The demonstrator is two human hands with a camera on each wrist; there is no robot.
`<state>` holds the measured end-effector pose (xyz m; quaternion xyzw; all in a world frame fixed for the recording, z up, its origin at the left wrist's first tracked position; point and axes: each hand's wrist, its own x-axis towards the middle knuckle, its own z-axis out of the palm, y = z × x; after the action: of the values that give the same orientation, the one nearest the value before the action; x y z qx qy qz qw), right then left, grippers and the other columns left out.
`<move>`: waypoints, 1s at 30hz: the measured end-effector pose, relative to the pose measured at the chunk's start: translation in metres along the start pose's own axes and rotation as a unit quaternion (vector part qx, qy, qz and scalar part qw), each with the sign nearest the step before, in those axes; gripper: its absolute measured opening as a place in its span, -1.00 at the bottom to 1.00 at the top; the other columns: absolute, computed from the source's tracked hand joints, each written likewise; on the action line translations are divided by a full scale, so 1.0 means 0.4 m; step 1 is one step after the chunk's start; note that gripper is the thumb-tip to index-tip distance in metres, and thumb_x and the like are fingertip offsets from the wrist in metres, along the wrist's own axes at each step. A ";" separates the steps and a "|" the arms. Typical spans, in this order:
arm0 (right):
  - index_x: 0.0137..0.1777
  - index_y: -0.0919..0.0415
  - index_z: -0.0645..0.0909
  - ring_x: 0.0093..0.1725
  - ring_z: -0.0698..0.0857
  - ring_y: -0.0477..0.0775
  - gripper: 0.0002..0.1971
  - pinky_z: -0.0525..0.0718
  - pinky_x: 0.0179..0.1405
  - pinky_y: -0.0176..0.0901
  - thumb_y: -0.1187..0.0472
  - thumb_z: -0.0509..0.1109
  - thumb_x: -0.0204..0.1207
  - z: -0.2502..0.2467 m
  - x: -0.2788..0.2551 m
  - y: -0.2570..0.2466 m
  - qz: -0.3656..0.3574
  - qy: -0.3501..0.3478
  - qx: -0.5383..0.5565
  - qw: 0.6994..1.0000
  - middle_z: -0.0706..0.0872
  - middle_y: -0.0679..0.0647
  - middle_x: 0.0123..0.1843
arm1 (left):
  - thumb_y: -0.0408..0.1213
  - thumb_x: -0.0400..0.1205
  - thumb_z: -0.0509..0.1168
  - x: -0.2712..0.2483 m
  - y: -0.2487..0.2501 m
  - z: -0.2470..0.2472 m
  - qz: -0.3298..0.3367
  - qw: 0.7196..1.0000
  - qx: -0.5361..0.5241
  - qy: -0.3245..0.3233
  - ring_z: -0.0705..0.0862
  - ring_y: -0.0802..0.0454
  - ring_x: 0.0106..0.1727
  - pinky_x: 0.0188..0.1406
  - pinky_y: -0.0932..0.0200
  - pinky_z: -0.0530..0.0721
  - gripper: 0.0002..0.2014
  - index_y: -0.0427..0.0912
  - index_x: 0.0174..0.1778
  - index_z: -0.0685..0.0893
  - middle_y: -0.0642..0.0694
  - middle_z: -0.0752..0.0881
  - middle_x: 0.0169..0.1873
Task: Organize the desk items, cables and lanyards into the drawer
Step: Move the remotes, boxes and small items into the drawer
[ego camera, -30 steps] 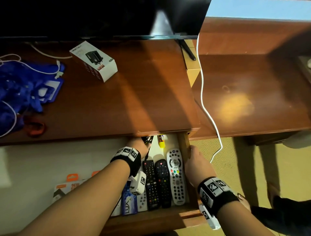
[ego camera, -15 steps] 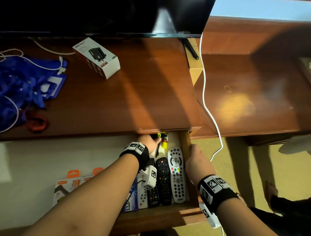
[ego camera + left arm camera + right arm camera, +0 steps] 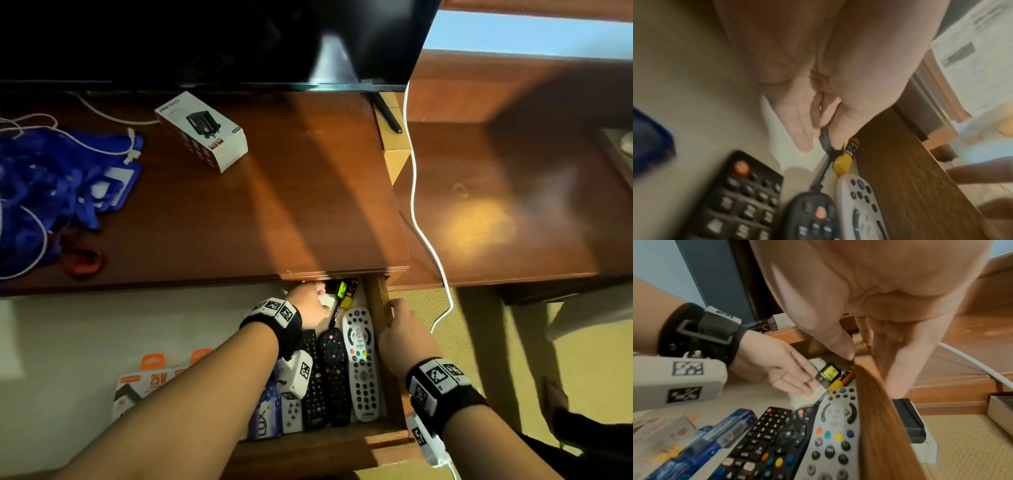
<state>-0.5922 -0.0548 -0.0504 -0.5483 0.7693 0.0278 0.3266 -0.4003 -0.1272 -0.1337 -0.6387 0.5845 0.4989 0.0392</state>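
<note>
On the far left of the desk (image 3: pixel 239 212) lies a heap of blue lanyards (image 3: pixel 51 185) with a thin white cable (image 3: pixel 37 236) looped over it, and further in a white adapter box (image 3: pixel 202 130) sits tilted below the dark monitor (image 3: pixel 205 37). Under the desk's front edge the drawer (image 3: pixel 329 445) stands pulled out. The left forearm runs diagonally up into it, wrist band uppermost, and the left hand (image 3: pixel 310 305) reaches to the back of the drawer — in the right wrist view its palm faces up with the fingers (image 3: pixel 797 382) straight and loosely spread, gripping nothing, their tips just beside a small black device with a yellow screen (image 3: pixel 828 374) and a yellow tube (image 3: pixel 844 160). In front of the hand three remotes lie side by side, lengthwise: a black remote (image 3: pixel 313 380), a second, rounder black remote (image 3: pixel 334 373) and a grey remote (image 3: pixel 359 363) against the drawer's right wall. To their left are a blue packet (image 3: pixel 265 414) and orange-topped charger packs (image 3: pixel 150 377). The right hand (image 3: pixel 400 339) rests on that right wall, thumb inside and fingers (image 3: pixel 898 369) down the outside — curled over the wooden edge and holding it. Right of it a white cord (image 3: pixel 416 212) trails off the lower side table (image 3: pixel 513 205) to the carpet.
</note>
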 end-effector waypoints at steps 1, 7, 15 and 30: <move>0.46 0.13 0.33 0.16 0.65 0.22 -0.55 0.64 0.08 0.04 0.33 0.24 0.59 -0.004 -0.003 -0.008 0.003 0.019 0.000 1.000 0.55 0.18 0.33 | -0.23 0.74 0.36 -0.024 -0.006 -0.015 0.008 1.000 0.022 0.001 0.59 -0.10 0.55 0.54 0.19 0.47 -0.43 -0.25 0.69 0.44 -0.15 0.62 0.55; 0.31 0.22 0.46 0.13 0.51 0.28 -0.60 0.57 0.18 0.15 0.25 0.44 0.49 -0.041 -0.010 -0.118 -0.118 0.196 0.028 0.973 0.47 0.18 0.16 | -0.23 0.73 0.40 -0.214 -0.067 -0.120 0.044 0.998 -0.037 0.035 0.77 -0.07 0.18 0.09 0.26 0.64 -0.79 -0.20 0.24 0.75 -0.04 0.78 0.08; 0.42 0.07 0.44 0.23 0.55 0.23 -0.53 0.64 0.23 0.09 0.12 0.43 0.53 -0.094 0.082 -0.443 -0.303 0.100 0.019 0.948 0.45 0.11 0.25 | -0.08 0.68 0.47 -0.436 -0.202 -0.372 0.072 0.959 -0.091 0.259 0.73 0.36 -0.09 -0.06 0.36 0.62 -0.97 0.13 -0.06 0.76 0.20 0.81 -0.17; 0.78 -0.26 -0.03 0.63 0.42 0.38 0.02 0.55 0.52 0.37 -0.23 0.57 0.47 -0.067 0.370 -0.974 -0.247 0.039 -0.086 0.965 0.21 0.18 0.77 | 0.23 0.74 0.16 -0.441 -0.506 -0.458 -0.092 0.944 0.128 0.290 0.27 -0.13 0.71 0.63 -0.09 0.43 -0.39 0.35 0.75 0.25 0.02 0.09 0.82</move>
<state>-0.2966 -0.3425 0.0146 -0.7477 0.6172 -0.0093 0.2448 -0.1008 -0.0550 -0.0297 -0.7962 0.5685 0.2069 -0.0047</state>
